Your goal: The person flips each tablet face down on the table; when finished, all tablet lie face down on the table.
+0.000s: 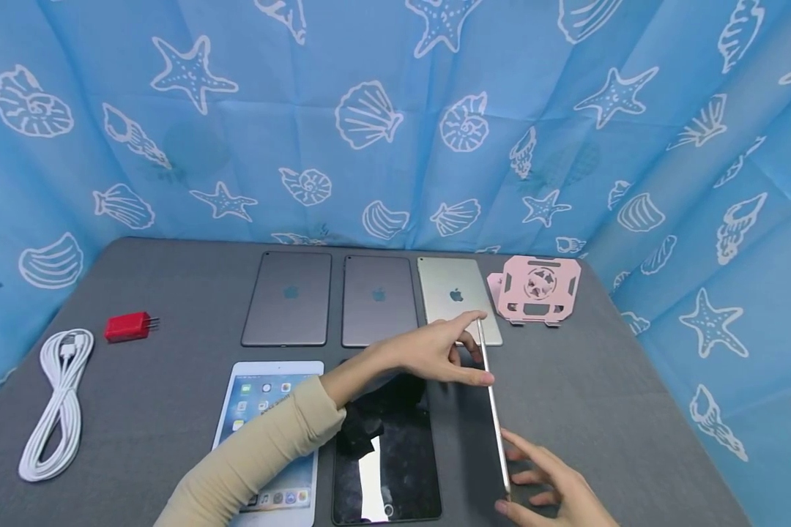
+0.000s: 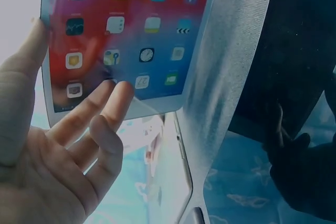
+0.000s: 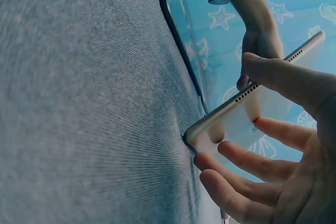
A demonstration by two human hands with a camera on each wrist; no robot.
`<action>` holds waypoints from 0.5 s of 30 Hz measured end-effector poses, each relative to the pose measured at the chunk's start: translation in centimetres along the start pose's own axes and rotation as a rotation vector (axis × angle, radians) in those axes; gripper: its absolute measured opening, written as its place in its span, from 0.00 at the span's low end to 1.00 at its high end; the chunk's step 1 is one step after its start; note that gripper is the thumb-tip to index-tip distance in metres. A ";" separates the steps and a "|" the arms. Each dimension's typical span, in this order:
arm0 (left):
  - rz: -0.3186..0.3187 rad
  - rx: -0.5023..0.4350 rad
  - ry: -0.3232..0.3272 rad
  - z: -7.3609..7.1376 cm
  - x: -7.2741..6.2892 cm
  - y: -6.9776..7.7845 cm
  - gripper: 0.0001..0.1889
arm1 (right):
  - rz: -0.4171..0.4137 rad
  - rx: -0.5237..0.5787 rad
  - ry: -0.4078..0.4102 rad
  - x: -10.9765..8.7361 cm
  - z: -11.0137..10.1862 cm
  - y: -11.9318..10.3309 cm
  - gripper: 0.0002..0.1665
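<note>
Blue shell-print curtain (image 1: 402,190) behind a grey desk (image 1: 606,410). Lower right of centre, a white-edged tablet (image 1: 496,421) is held on edge: the left hand (image 1: 444,353) pinches its upper end; the right hand (image 1: 554,487), fingers slightly spread, grips its lower end.

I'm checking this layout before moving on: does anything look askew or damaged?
Only the tipped-up tablet stands out: both hands hold it on edge, while the other tablets lie flat. No damage or spill shows.

Both close wrist views share a raised tablet (image 2: 128,38).
</note>
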State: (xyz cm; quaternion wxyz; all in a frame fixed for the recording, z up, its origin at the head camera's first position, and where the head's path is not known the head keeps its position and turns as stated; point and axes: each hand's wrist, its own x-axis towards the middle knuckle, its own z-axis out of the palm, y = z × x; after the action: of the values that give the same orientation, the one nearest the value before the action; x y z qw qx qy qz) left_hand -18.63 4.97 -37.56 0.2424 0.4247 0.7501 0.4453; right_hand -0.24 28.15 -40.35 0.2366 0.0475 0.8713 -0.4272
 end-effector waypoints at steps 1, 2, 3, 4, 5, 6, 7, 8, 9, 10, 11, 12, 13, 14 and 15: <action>-0.001 -0.005 -0.005 -0.1 0.0 0.0 0.50 | 0.001 0.004 -0.008 0.1 0.0 0.1 0.53; -0.001 -0.007 -0.009 -0.1 -0.1 -0.1 0.50 | 0.002 0.008 -0.014 0.1 0.0 0.1 0.53; 0.000 -0.007 -0.014 -0.1 -0.1 -0.2 0.49 | 0.004 0.015 -0.020 0.1 -0.1 0.1 0.54; 0.002 -0.007 -0.017 -0.1 -0.1 -0.2 0.49 | 0.001 0.019 -0.026 0.2 -0.1 0.1 0.54; 0.003 -0.009 -0.020 -0.1 -0.1 -0.3 0.49 | 0.001 0.022 -0.029 0.2 -0.1 0.1 0.54; 0.003 -0.011 -0.021 -0.1 -0.1 -0.4 0.48 | 0.001 0.024 -0.033 0.2 -0.1 0.0 0.54; 0.004 -0.011 -0.021 -0.1 -0.1 -0.4 0.48 | 0.001 0.024 -0.036 0.3 -0.1 0.0 0.54; 0.004 -0.011 -0.021 -0.2 -0.2 -0.5 0.48 | 0.001 0.025 -0.039 0.3 -0.1 0.0 0.54; 0.005 -0.011 -0.021 -0.2 -0.2 -0.5 0.48 | -0.003 0.024 -0.042 0.4 -0.1 0.0 0.54; 0.006 -0.012 -0.021 -0.2 -0.2 -0.5 0.48 | -0.002 0.019 -0.041 0.4 0.0 0.1 0.54; 0.006 -0.011 -0.021 -0.2 -0.3 -0.5 0.48 | 0.000 0.017 -0.039 0.4 0.0 0.1 0.54; 0.006 -0.009 -0.020 -0.2 -0.3 -0.5 0.47 | -0.001 0.012 -0.036 0.4 0.0 0.2 0.54; 0.007 -0.009 -0.022 -0.2 -0.4 -0.5 0.48 | -0.003 0.005 -0.032 0.4 0.1 0.3 0.54; 0.007 -0.012 -0.025 -0.3 -0.4 -0.5 0.47 | -0.003 -0.004 -0.027 0.4 0.1 0.4 0.54; 0.007 -0.016 -0.026 -0.3 -0.4 -0.6 0.47 | -0.006 -0.015 -0.022 0.4 0.2 0.5 0.54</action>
State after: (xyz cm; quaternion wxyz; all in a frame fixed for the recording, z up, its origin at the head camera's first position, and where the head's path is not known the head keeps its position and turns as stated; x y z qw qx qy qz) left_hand -18.87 4.34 -37.90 0.2540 0.4312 0.7418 0.4464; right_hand -0.44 28.27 -40.97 0.2453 0.0384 0.8721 -0.4217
